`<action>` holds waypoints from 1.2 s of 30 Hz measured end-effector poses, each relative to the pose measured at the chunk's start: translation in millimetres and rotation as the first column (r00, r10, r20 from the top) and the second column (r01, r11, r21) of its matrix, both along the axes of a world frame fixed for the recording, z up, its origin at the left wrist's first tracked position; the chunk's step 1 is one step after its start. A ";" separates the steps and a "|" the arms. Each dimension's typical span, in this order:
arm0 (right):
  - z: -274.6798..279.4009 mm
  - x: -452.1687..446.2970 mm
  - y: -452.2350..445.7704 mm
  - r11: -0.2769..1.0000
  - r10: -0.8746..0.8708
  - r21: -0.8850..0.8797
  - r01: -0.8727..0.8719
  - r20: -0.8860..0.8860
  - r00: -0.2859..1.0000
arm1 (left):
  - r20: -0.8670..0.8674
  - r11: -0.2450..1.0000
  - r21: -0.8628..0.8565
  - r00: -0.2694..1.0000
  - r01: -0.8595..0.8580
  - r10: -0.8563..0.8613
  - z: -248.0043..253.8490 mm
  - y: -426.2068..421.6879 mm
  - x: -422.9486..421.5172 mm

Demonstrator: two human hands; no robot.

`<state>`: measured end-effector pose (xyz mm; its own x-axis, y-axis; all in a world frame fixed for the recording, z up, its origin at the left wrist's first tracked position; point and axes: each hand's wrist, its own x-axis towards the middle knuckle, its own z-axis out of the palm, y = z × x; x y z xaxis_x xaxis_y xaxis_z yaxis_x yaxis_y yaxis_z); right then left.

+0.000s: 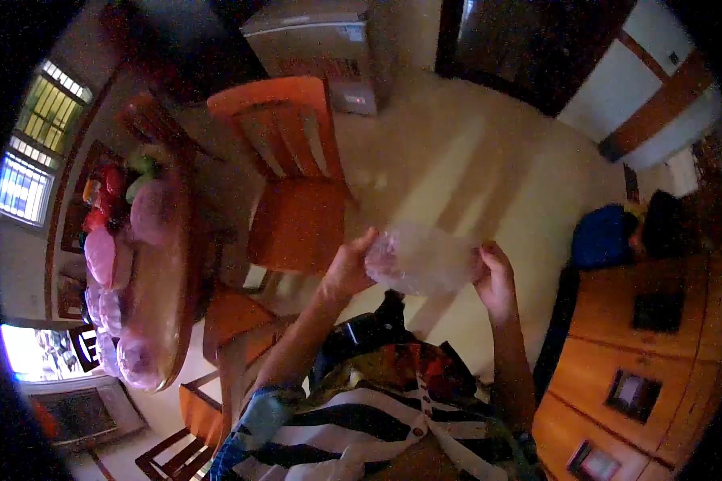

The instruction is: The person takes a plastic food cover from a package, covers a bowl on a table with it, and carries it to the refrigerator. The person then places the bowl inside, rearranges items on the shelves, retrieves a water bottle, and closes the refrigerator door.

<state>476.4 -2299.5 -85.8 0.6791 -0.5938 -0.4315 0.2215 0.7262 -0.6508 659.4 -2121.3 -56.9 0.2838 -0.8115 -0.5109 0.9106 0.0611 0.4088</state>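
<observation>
My left hand (352, 265) grips the left end of a clear, crinkled plastic piece (429, 258), roughly oval. Its right end is pinched between the thumb and fingers of my right hand (493, 272). Between both hands the plastic is held up in front of my body, above the floor. Whether it is a bag or a thin cover, I cannot tell. The floor shows through its middle.
To the left, a wooden table (162, 301) bears pink items, red items and clear plastic packs (139, 361). Wooden chairs (293, 220) stand beside it. A cardboard box (313, 48) is at the back. On the right stands a wooden cabinet (630, 361) near a blue bag-like thing (602, 236).
</observation>
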 end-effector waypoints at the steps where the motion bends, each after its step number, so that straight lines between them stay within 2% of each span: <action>1: -10.0 15.5 -26.8 0.998 0.039 -0.047 -0.039 -0.007 0.999 | -0.047 0.993 -0.115 0.999 0.015 -0.021 -19.2 -21.6 20.3; 2: -20.8 38.1 -51.0 0.993 0.076 -0.087 -0.078 -0.024 0.997 | -0.097 0.975 -0.222 0.994 0.026 -0.049 -38.3 -40.9 45.1; 3: -30.4 48.6 -57.2 0.993 0.080 -0.085 -0.082 -0.029 0.996 | -0.069 0.990 0.102 0.992 -0.095 0.102 4.6 -59.7 47.0; 4: -34.5 69.6 -75.5 0.996 0.047 -0.068 -0.051 -0.055 0.997 | -0.070 0.991 0.085 0.992 -0.103 0.109 -11.7 -74.2 75.6; 5: -37.5 90.4 -98.0 0.998 0.025 -0.047 -0.030 -0.094 0.995 | -0.204 0.956 -0.294 0.977 -0.004 -0.058 -43.8 -87.2 106.7; 6: -30.4 110.1 -120.3 0.998 0.043 -0.051 -0.049 -0.118 0.992 | -0.265 0.772 -0.635 0.930 0.030 -0.253 -61.3 -103.4 128.3; 8: -13.4 147.4 -158.2 0.995 0.095 -0.034 -0.096 -0.045 0.994 | -0.053 0.981 -0.191 0.998 -0.033 0.023 -12.8 -139.2 154.5; 11: 23.7 204.6 -211.4 1.000 0.011 0.027 -0.008 -0.088 0.996 | -0.079 0.974 -0.215 0.996 -0.068 0.052 -6.6 -192.7 216.8; 12: 15.9 222.3 -236.7 0.999 0.016 0.029 -0.014 -0.100 0.995 | -0.064 0.927 -0.371 0.998 -0.051 0.029 -9.4 -209.0 240.0; 13: 5.8 239.8 -266.5 0.987 0.148 0.062 -0.152 0.053 0.987 | -0.041 0.853 -0.521 0.999 -0.037 0.018 -11.6 -224.8 259.4; 14: -3.1 258.1 -292.2 0.951 0.279 0.075 -0.299 0.208 0.938 | -0.047 0.849 -0.525 0.998 -0.060 0.041 -11.4 -238.1 274.3; 15: 0.3 286.4 -306.8 0.941 0.310 0.074 -0.330 0.204 0.929 | -0.032 0.856 -0.504 0.993 -0.115 0.115 -10.3 -250.7 292.8; 17: 8.8 340.7 -326.5 0.981 0.194 0.019 -0.193 -0.068 0.979 | -0.008 0.852 -0.480 0.972 -0.209 0.233 -21.8 -271.7 330.7; 19: -3.2 405.9 -371.6 0.963 0.270 0.016 -0.270 -0.102 0.957 | -0.208 0.737 -0.650 0.976 -0.183 0.059 -44.8 -300.5 383.4; 20: -5.1 439.5 -387.1 0.951 0.309 0.004 -0.310 -0.122 0.943 | -0.194 0.726 -0.651 0.973 -0.223 0.125 -44.2 -310.0 400.2; 21: -8.0 462.8 -399.4 0.932 0.363 0.015 -0.363 -0.111 0.925 | -0.127 0.870 -0.363 0.942 -0.334 0.309 -39.0 -322.2 407.9; 22: -9.3 494.2 -414.9 0.895 0.441 0.012 -0.446 -0.177 0.880 | -0.006 0.883 -0.048 0.884 -0.466 0.467 -31.4 -329.4 426.6; 23: -7.3 520.3 -421.6 0.854 0.504 0.000 -0.521 -0.249 0.827 | 0.009 0.854 -0.057 0.855 -0.517 0.518 -19.9 -325.0 438.1; 24: -7.4 552.6 -427.9 0.819 0.555 0.000 -0.573 -0.250 0.793 | 0.296 0.876 -0.052 0.830 -0.480 0.473 -7.7 -324.5 448.5; 25: -8.6 584.4 -432.5 0.776 0.616 0.015 -0.631 -0.235 0.752 | 0.549 0.893 -0.015 0.743 -0.450 0.383 2.1 -322.9 458.8; 27: -0.9 641.0 -423.9 0.678 0.722 0.037 -0.734 -0.221 0.656 | 0.529 0.932 0.058 0.802 -0.359 0.276 -14.3 -301.5 485.6; 28: 13.5 673.7 -408.8 0.674 0.715 -0.012 -0.738 -0.239 0.657 | 0.528 0.904 0.067 0.784 -0.422 0.327 -7.2 -296.3 497.3; 29: 22.0 701.6 -395.7 0.674 0.703 -0.065 -0.736 -0.249 0.666 | 0.637 0.864 0.254 0.747 -0.435 0.189 5.3 -290.5 504.8; 30: 21.8 736.1 -390.5 0.626 0.746 -0.062 -0.777 -0.241 0.621 | 0.699 0.775 0.435 0.714 -0.458 0.029 13.7 -288.0 518.7; 31: 18.2 761.2 -377.7 0.538 0.825 -0.098 -0.837 -0.141 0.547 | 0.548 0.753 0.398 0.794 -0.524 0.263 5.3 -278.7 528.8; 32: 16.2 784.0 -365.6 0.454 0.885 -0.141 -0.880 -0.045 0.463 | 0.557 0.727 0.397 0.776 -0.560 0.294 1.9 -268.8 538.6; 33: 16.0 804.0 -352.2 0.424 0.900 -0.145 -0.894 -0.038 0.434 | 0.607 0.647 0.404 0.718 -0.647 0.340 1.6 -258.5 548.0; 34: 17.4 826.9 -339.4 0.336 0.941 -0.120 -0.934 -0.004 0.339 | 0.651 0.564 0.401 0.658 -0.722 0.378 0.2 -249.1 561.4; 35: 19.9 852.4 -324.9 0.242 0.970 -0.108 -0.964 0.037 0.239 | 0.664 0.488 0.377 0.596 -0.788 0.451 -28.2 -236.2 576.6; 36: 23.2 873.5 -307.9 0.206 0.979 -0.124 -0.971 0.038 0.203 | 0.672 0.459 0.363 0.569 -0.811 0.474 -24.0 -225.1 589.5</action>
